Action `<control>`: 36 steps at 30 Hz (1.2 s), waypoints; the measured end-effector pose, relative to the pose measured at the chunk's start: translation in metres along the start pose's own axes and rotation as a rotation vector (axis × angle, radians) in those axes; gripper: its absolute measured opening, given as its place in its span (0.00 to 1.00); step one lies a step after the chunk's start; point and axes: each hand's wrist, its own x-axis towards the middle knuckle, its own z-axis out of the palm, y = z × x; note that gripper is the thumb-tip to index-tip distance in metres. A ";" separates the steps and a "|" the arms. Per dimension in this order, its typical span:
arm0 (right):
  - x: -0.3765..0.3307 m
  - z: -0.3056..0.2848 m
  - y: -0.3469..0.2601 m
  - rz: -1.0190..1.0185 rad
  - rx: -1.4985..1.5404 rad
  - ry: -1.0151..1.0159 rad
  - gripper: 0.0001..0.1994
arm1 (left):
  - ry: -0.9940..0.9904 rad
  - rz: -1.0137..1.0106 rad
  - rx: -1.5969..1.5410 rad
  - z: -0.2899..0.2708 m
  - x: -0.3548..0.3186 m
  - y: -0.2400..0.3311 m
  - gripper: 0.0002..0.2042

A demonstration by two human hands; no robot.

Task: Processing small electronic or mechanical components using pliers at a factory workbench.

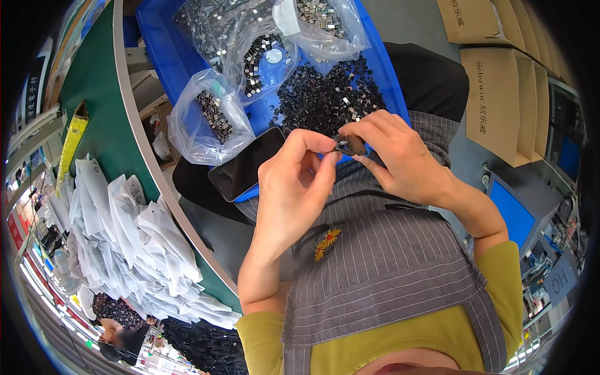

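Over the near edge of a blue plastic bin point(392, 81), my two hands meet at a small dark piece point(354, 145), whose kind I cannot make out. My left hand point(289, 181) pinches its left end between thumb and index finger. From the other side, my right hand point(403, 156) grips it with thumb and fingertips. Just beyond my fingers lies a loose heap of small black parts point(312, 100) with some shiny ones among them. Clear plastic bags point(187, 125) in the bin hold small metallic square pieces point(214, 117).
A black smartphone point(245, 169) lies against the bin's near left corner. On the green table point(100, 134) at left are many white plastic packets point(125, 231) and a yellow strip point(74, 140). Cardboard boxes point(500, 103) and a blue-screened monitor point(511, 211) stand at right.
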 end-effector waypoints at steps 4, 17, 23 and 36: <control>-0.002 -0.002 -0.005 -0.001 0.001 -0.067 0.14 | -0.053 0.025 0.061 -0.003 -0.005 0.005 0.05; -0.004 0.000 -0.020 0.054 0.363 -0.027 0.14 | 0.098 0.227 -0.326 0.018 -0.021 0.002 0.09; -0.004 -0.005 -0.021 0.081 0.322 -0.083 0.18 | 0.089 0.221 -0.205 0.017 -0.022 0.005 0.08; -0.004 -0.002 -0.021 0.057 0.298 -0.034 0.16 | 0.093 0.203 -0.175 0.018 -0.020 0.006 0.08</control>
